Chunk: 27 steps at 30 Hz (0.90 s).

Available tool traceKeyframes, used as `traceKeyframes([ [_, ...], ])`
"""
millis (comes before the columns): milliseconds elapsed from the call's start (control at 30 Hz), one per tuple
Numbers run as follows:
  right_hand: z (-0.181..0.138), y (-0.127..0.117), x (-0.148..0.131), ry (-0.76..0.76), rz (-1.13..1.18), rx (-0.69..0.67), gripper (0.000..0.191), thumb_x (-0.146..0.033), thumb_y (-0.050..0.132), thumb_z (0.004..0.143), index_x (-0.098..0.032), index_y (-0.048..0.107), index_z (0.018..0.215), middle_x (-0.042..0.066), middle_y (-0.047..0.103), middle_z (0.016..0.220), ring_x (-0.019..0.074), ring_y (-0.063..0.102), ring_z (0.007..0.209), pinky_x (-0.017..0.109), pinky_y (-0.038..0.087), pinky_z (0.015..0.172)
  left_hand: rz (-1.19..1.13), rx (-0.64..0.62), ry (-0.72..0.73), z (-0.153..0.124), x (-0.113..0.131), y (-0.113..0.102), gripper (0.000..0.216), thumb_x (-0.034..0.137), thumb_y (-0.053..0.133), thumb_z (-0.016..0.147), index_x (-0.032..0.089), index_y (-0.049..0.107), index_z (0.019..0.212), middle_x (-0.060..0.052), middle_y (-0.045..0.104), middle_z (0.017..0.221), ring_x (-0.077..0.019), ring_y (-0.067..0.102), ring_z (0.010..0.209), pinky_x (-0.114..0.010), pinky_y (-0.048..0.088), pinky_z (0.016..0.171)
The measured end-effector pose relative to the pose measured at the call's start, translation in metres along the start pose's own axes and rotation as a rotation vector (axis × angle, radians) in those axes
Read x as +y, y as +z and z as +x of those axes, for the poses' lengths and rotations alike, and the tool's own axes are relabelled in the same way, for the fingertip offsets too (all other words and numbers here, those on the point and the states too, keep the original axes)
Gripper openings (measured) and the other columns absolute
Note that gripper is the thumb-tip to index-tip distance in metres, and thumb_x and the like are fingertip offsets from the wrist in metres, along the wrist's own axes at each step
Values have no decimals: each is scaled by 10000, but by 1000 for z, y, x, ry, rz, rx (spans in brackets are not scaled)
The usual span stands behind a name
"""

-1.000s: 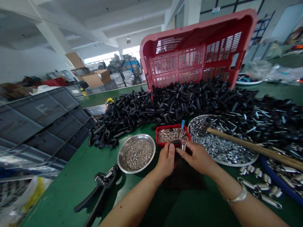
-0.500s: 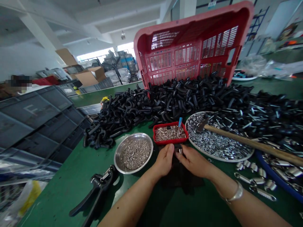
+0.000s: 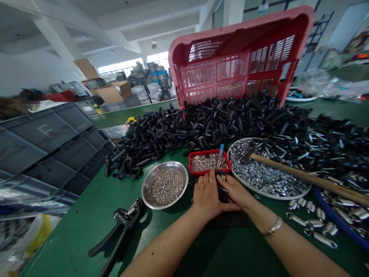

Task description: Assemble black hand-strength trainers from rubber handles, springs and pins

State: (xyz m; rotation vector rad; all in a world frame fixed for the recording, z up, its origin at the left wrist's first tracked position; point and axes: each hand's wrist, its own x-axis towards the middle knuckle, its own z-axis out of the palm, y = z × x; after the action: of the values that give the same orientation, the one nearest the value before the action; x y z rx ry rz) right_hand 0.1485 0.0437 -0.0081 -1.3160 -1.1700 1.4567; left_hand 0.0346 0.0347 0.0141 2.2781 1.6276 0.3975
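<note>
While the left hand point(image 3: 206, 196) lies back-up with its fingers straight and together, its thumb reaches across to the right hand point(image 3: 236, 191). Palm hidden; cannot tell whether the left grips anything. Right hand closed around a black part point(image 3: 223, 192), mostly covered between the two hands; a small spring point(image 3: 223, 177) shows at its far end, by the right fingertips. Silver bracelet point(image 3: 275, 226) on right wrist. Dark mat point(image 3: 233, 221) underneath, on the green table point(image 3: 72, 227).

Just beyond the fingertips: red tray point(image 3: 193, 172) of small metal pins point(image 3: 203, 163), a blue-handled screwdriver point(image 3: 221, 149) leaning in it. Left of the hands, a metal bowl point(image 3: 146, 198) of tiny metal pieces point(image 3: 170, 190), one larger ring on top. Nearer the body, a black hand gripper point(image 3: 123, 227) with a spring at its head.

To the right: white plate point(image 3: 276, 197) heaped with shiny metal bits, a wooden-handled hammer point(image 3: 288, 170) lying across it; loose springs point(image 3: 315, 223) near a blue-rimmed basin point(image 3: 331, 218).

Farther out: wide heap of black handles point(image 3: 207, 123), red basket point(image 3: 242, 27) tipped on its side behind them. Stacked gray crates point(image 3: 49, 134) at far left; open cardboard box point(image 3: 113, 93) beyond.
</note>
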Motion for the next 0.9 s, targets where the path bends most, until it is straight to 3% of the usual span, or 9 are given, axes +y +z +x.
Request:
traceKeyframes([
  [133,-4,-5,0,-68,50,-52,372,-484,469,798,-183,588,981,42,655,832,160,606,746,296,482,692,-19,26,13,6,-8,8,1065,670,616,482,101,272,1314,-194,438,1241,-364,393,1125,-473,340,916],
  [200,-1,-15,-8,-94,-266,-104,406,-525,437,798,-170,622,870,58,660,792,184,610,749,316,478,689,-23,25,45,9,-14,6,1079,681,617,461,102,284,1307,-187,458,1219,-354,412,1110,-458,348,915],
  [333,22,-28,-42,-194,-1248,185,466,-484,316,856,-173,650,765,124,663,801,240,618,780,356,455,678,30,-30,138,13,-22,-2,1106,710,622,405,113,323,1287,-179,477,1203,-352,427,1097,-454,351,917],
  [400,42,-24,-58,-288,-1458,187,342,-370,369,856,-194,662,850,120,663,918,242,605,878,346,444,723,78,-65,202,15,-23,-3,1122,704,643,368,126,338,1280,-170,494,1185,-350,434,1082,-463,348,914],
  [500,74,-9,-66,-312,-1510,52,171,-236,537,751,-177,685,810,127,673,917,252,603,897,325,444,730,132,-117,266,18,-23,0,1129,712,650,335,165,353,1276,-147,501,1185,-345,428,1081,-476,321,930],
  [667,101,-5,-54,-315,-1510,15,164,-175,549,723,-155,698,788,134,682,861,238,621,833,304,446,710,94,-171,271,19,-33,-10,1098,723,629,387,184,342,1301,-141,427,1280,-352,369,1156,-465,299,956],
  [733,102,-13,-50,-333,-1478,30,188,-215,532,748,-182,694,837,102,683,889,219,615,853,287,442,726,43,-118,249,27,-41,-20,910,687,603,515,202,409,1261,-120,469,1244,-317,409,1136,-425,329,944],
  [833,99,-24,-48,-366,-1423,32,234,-296,496,790,-221,682,911,53,680,934,196,605,883,266,437,744,95,-14,30,52,-50,-32,477,539,484,755,231,558,1111,-92,571,1115,-263,508,1036,-377,393,873],
  [900,97,-27,-47,-383,-1395,12,243,-311,484,803,-237,683,922,32,682,943,187,606,885,256,438,741,177,-55,-93,73,-54,-34,349,443,499,780,251,604,1052,-83,612,1053,-257,553,972,-367,424,812],
])
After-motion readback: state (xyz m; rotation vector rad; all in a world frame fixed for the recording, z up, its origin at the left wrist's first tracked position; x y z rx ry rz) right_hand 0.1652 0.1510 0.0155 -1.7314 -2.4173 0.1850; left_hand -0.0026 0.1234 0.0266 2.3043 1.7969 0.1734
